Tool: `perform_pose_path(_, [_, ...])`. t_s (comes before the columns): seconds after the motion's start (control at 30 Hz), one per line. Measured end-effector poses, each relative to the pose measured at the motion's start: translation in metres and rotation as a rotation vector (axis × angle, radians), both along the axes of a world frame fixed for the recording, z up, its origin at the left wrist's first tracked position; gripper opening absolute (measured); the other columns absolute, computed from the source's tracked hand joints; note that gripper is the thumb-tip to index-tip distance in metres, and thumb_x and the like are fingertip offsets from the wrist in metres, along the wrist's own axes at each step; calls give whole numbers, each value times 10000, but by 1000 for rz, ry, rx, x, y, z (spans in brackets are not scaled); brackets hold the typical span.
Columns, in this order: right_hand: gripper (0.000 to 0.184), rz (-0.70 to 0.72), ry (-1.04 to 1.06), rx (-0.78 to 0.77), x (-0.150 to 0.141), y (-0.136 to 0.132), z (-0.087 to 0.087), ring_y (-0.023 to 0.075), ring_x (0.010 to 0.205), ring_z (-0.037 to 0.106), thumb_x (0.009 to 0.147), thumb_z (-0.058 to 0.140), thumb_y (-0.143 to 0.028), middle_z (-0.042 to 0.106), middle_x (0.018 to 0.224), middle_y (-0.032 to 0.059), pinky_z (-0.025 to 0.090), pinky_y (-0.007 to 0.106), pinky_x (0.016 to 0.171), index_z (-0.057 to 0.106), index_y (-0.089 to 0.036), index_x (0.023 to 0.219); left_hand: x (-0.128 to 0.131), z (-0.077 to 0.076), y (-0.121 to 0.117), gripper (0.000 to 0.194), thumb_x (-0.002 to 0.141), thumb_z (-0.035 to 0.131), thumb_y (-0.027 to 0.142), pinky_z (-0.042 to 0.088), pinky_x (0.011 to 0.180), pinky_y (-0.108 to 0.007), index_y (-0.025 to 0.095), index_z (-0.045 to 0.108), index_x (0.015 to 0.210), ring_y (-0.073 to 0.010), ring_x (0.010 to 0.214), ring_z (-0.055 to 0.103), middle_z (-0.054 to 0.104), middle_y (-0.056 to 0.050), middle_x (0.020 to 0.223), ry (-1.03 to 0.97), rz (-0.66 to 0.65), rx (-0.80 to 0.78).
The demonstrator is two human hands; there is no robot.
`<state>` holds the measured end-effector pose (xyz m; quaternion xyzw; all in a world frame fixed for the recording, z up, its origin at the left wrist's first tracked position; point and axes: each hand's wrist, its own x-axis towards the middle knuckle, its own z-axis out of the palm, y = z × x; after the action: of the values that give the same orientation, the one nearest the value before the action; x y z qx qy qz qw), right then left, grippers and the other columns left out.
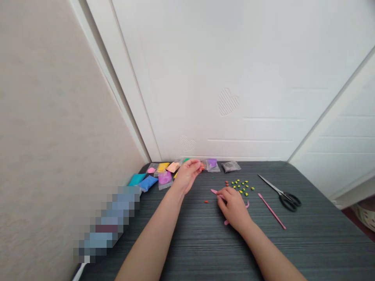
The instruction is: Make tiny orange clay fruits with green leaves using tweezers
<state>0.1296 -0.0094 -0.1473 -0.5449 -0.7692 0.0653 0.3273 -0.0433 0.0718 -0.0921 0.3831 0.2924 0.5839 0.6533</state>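
Note:
My left hand point(189, 175) is raised over the back of the table, with thumb and fingertips pinched together. Whatever lies between them is too small to make out. Beyond it are bags of coloured clay. Lower down, my right hand point(233, 205) curls its fingers over a pink modelling tool point(214, 191) on the table. Other pink ends, one of them hooked point(247, 204), stick out from beneath this hand. Several small yellow-and-green clay pieces point(240, 191) lie just past it. Small orange-red pieces point(226, 183) are beside them, and another orange-red piece point(206, 201) lies between my hands.
Black-handled scissors point(283, 194) and a pink stick tool point(272, 211) lie to the right. Along the back are a purple clay bag point(212, 164), a grey bag point(231, 166) and a yellow bag point(163, 167). A blue bag point(148, 182) lies left. A white panel point(234, 70) rises behind.

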Motion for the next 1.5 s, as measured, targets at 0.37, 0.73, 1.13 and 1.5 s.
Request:
perform_pose_path(0.37, [161, -51, 20, -8, -3, 0, 6, 182, 819, 507, 802, 440, -172, 563, 844, 43, 388, 324, 734, 581, -219, 865, 9, 64, -1, 229, 702, 615, 106, 466, 724, -150, 196, 624, 912, -49, 740, 583, 650, 7, 826, -303, 15, 93])
perform_pose_path(0.73, [176, -35, 51, -106, 0, -1, 6, 191, 878, 484, 825, 423, -209, 554, 914, 44, 357, 352, 787, 574, -223, 913, -76, 80, 2, 144, 848, 454, 259, 471, 570, -121, 147, 516, 783, -18, 584, 549, 608, 53, 611, -599, 391, 140])
perform_pose_path(1.13, [173, -39, 107, -103, 1, 1, 9, 196, 885, 492, 815, 444, -220, 562, 919, 48, 366, 368, 797, 588, -227, 912, -75, 87, -6, 123, 763, 470, 65, 507, 688, -129, 155, 508, 838, -33, 741, 588, 646, 17, 779, -488, 391, 135])
perform_pose_path(1.5, [160, -61, 409, -16, 12, 12, 78, 152, 862, 528, 811, 464, -239, 573, 928, 29, 428, 303, 769, 549, -226, 946, -31, 89, -25, 248, 694, 598, 98, 494, 695, -158, 192, 627, 921, -95, 796, 613, 667, -1, 821, -75, 206, 146])
